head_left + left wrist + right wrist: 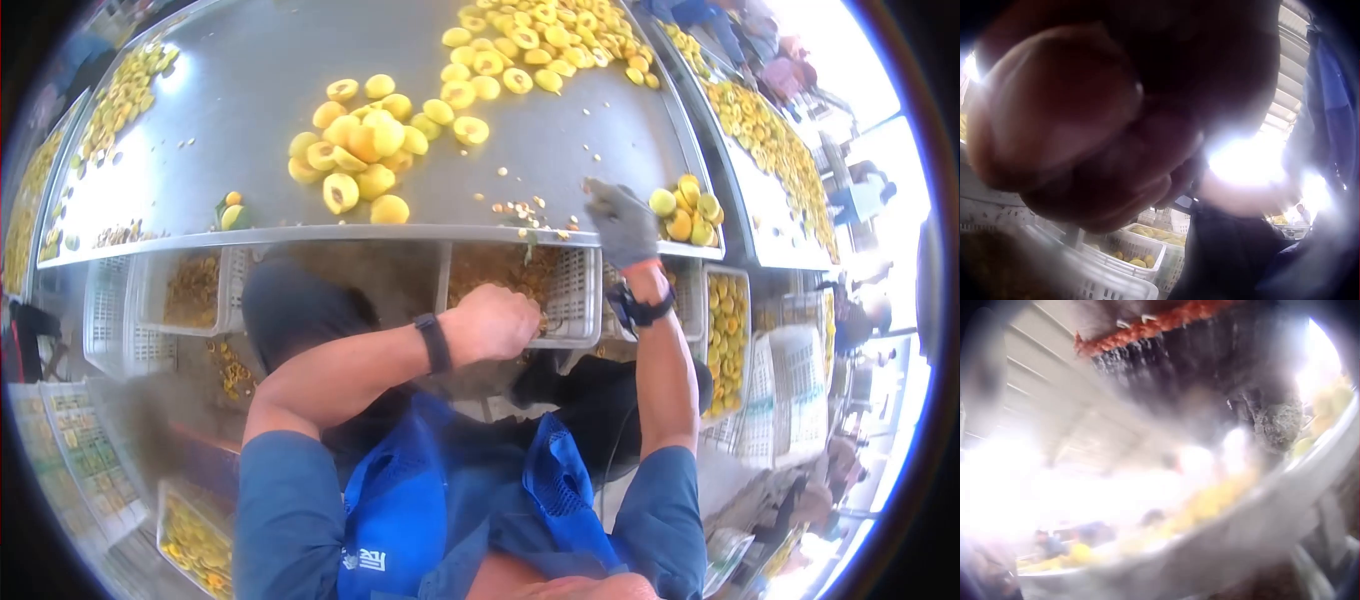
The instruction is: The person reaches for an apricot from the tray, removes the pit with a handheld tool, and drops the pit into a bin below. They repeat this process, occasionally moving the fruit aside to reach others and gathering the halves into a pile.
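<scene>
My bare left hand [497, 322], a black band [434, 343] at its wrist, hangs with curled fingers over a white crate [592, 300] of brownish scraps [500, 268]. In the left wrist view the thumb [1063, 106] lies against the bent fingers; I cannot tell whether something small is inside. My right hand [622, 222] wears a grey glove with an orange cuff and reaches over the metal table's [400, 236] near edge. It is between scattered fruit pits [525, 212] and a small pile of yellow fruit [688, 212]. In the right wrist view the glove [1279, 425] is dark and blurred.
Halved yellow fruits with pit hollows [360, 140] lie heaped on the table, with a larger spread [540, 40] farther back. Below the edge stand more crates, one of yellow fruit [727, 330] at the right, one of scraps [192, 290] at the left. Other people work at neighbouring tables.
</scene>
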Tool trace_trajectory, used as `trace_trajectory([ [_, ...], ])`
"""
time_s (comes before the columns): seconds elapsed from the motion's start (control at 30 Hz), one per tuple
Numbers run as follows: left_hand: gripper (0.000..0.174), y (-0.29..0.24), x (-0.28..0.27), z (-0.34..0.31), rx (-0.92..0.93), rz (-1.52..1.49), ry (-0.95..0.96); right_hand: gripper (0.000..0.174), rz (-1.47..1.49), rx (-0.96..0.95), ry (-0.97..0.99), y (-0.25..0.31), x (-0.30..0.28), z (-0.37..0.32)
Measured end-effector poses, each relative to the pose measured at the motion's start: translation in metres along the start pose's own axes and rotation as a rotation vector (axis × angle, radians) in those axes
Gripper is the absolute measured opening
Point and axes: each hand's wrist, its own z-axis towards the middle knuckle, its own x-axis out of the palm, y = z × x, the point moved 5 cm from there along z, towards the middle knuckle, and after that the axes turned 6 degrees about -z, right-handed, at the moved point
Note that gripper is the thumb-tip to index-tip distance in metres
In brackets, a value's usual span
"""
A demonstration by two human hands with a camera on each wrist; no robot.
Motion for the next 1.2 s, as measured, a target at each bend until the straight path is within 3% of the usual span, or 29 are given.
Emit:
trace_trajectory([
  [0.17, 0.015, 0.01, -0.009, -0.003, -0.014, -0.026, -0.016, 0.037, -0.238, -0.317, 0.223, 0.058, 0.113, 0.112],
  [0.3, 0.013, 0.016, -0.026, -0.015, 0.01, -0.041, -0.106, 0.042, -0.221, -0.442, 0.194, 0.027, 0.209, 0.182],
  [0.43, 0.016, 0.024, -0.038, -0.024, -0.02, -0.029, -0.145, 0.051, -0.364, -0.289, 0.509, 0.081, 0.181, 0.174],
  [0.53, 0.021, 0.037, -0.044, -0.022, -0.07, -0.059, -0.196, 0.05, -0.295, -0.296, 0.454, 0.085, 0.154, 0.158],
  [0.63, 0.027, 0.048, -0.055, -0.015, -0.174, -0.137, -0.313, 0.044, 0.259, 0.116, 0.449, 0.056, 0.126, 0.137],
  [0.73, 0.031, 0.045, -0.083, -0.023, -0.243, -0.521, -0.538, 0.045, 0.593, 0.317, 0.478, 0.05, 0.081, 0.099],
  [0.77, 0.032, 0.049, -0.081, -0.019, -0.093, -0.585, -0.687, 0.046, 0.692, 0.282, 0.446, 0.051, 0.067, 0.085],
  [0.87, 0.034, 0.037, -0.083, -0.019, -0.269, -1.244, -0.467, 0.048, 0.877, 0.202, 0.323, 0.057, 0.035, 0.041],
  [0.97, 0.034, 0.026, -0.075, -0.009, -0.224, -1.312, -0.441, 0.045, 0.908, 0.253, 0.19, 0.063, 0.022, 0.007],
  [1.2, 0.037, 0.017, -0.058, 0.009, -0.187, -1.384, -0.433, 0.045, 0.352, 0.091, -0.108, 0.074, 0.01, -0.025],
])
